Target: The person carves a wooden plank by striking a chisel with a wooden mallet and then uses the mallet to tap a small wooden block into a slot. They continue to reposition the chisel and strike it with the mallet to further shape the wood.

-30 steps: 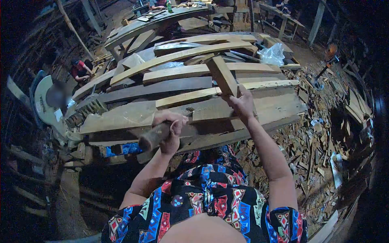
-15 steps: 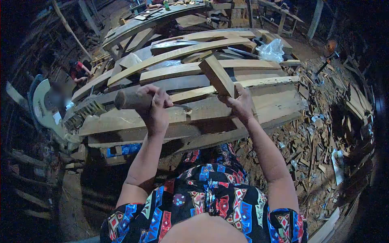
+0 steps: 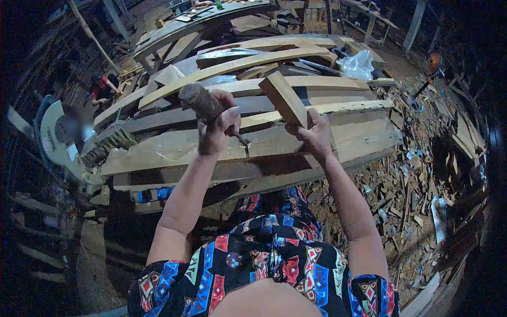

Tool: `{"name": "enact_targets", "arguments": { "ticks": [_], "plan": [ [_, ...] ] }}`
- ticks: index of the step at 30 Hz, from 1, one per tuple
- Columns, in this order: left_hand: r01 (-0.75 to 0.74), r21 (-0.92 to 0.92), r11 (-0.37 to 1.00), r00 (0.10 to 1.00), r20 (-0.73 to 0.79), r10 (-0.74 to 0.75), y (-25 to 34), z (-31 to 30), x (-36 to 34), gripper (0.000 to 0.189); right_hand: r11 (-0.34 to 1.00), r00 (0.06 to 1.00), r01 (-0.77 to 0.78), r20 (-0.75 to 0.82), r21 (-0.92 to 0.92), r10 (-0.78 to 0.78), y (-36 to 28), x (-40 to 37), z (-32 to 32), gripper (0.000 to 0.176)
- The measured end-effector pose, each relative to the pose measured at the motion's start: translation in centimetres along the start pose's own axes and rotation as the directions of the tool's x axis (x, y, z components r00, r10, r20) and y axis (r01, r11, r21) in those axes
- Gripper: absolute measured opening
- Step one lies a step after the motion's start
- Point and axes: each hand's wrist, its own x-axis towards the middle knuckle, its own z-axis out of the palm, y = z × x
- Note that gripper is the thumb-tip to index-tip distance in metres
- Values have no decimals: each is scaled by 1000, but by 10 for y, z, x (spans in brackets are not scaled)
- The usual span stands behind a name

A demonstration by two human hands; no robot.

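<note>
My left hand (image 3: 216, 127) is wrapped round the thick wooden handle of a chisel (image 3: 199, 101). The tool leans to the left, and its thin metal end comes down at a small notch with shavings on a long timber beam (image 3: 174, 145). In my right hand (image 3: 315, 136) is a rectangular wooden block (image 3: 283, 99), gripped at its lower end and slanting up to the left above the beam. The block stands apart from the chisel handle.
More long planks (image 3: 237, 64) lie behind the beam, with a clear plastic bag (image 3: 355, 64) on them. A Makita saw (image 3: 53, 134) stands at left, near a crouching person (image 3: 103, 90). Wood scraps (image 3: 396, 195) cover the ground at right, by a standing fan (image 3: 432, 66).
My left hand has moved up and to the right, tipping the chisel from nearly level to steeper, its end staying at the notch. My right hand and the block have hardly moved.
</note>
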Motion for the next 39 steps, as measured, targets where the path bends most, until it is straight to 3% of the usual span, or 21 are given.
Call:
{"name": "enact_targets", "arguments": {
  "ticks": [5, 8, 11, 14, 17, 19, 21, 22, 23, 24, 25, 27, 29, 30, 32, 34, 35, 36, 38, 39],
  "plan": [
    [-86, -12, 996, 996, -22, 85, -6, 2, 5, 22, 1000, 1000, -8, 22, -17, 9, -3, -2, -3, 36],
    [-58, 6, 998, 997, -54, 58, -3, 7, 5, 22, 990, 990, 141, -6, 10, -141, -4, 0, 2, 33],
    [-16, -25, 1000, 1000, -3, 16, -2, 8, 6, 22, 996, 998, 55, 21, -66, -54, -15, -4, -2, 33],
    [-32, -40, 999, 999, 18, 32, -7, 6, 9, 22, 996, 998, 34, 49, 81, -38, -21, -6, -1, 33],
    [-30, -50, 998, 999, -26, 29, -8, 5, 9, 19, 993, 996, -60, 60, -101, 66, -29, -6, -6, 40],
    [-22, -44, 999, 999, -48, 20, -9, 3, 10, 19, 999, 998, 49, 29, -17, -49, 11, 9, -6, 38],
    [-12, -12, 1000, 997, -79, 11, -12, 2, 13, 19, 974, 972, -201, 148, 109, 184, -46, 4, -16, 34],
    [-9, 20, 1000, 993, -113, 11, -10, 6, 15, 18, 987, 990, -106, 101, 119, 94, -56, 10, -19, 31],
    [0, 50, 999, 989, -150, 8, -8, 14, 15, 18, 964, 995, 30, 79, 264, -53, -90, 12, -24, 28],
    [14, 78, 997, 982, -187, 1, -8, 18, 13, 18, 936, 984, 175, -37, 307, -172, -126, 11, -28, 26],
    [-19, 208, 978, 997, -63, 32, -12, 11, 17, 18, 903, 964, 265, -98, 338, -246, -168, 5, -35, 27],
    [-19, 195, 981, 1000, -16, 22, -12, 16, 16, 19, 792, 870, 493, -197, 359, -452, -216, 3, -50, 30],
    [-5, 201, 980, 1000, -13, 7, -9, 23, 14, 18, 736, 832, 547, -160, 398, -532, -226, 0, -50, 33],
    [6, 236, 972, 1000, -16, -2, -6, 27, 13, 18, 766, 871, 468, -86, 440, -483, -227, -7, -45, 34],
    [-48, 248, 967, 999, -5, 51, -7, 28, 14, 19, 832, 815, 541, 167, 123, -554, -221, -2, -37, 35],
    [-173, 201, 964, 985, 30, 170, -19, 23, 16, 23, 739, 765, 623, 398, -256, -507, -214, 5, -39, 32],
    [-56, 288, 956, 998, 17, 53, -19, 18, 16, 23, 786, 799, 579, 345, -218, -492, -226, 8, -43, 29],
    [-54, 313, 948, 999, 22, 50, -18, 18, 16, 23, 830, 833, 529, 294, -175, -469, -242, 8, -50, 26],
    [-50, 363, 931, 999, 32, 41, -16, 20, 15, 22, 818, 788, 530, 225, 225, -573, -263, 2, -61, 27],
    [-92, 349, 933, 996, 39, 84, -16, 23, 15, 21, 821, 807, 512, 185, 253, -560, -272, -2, -68, 29]
  ]
}}
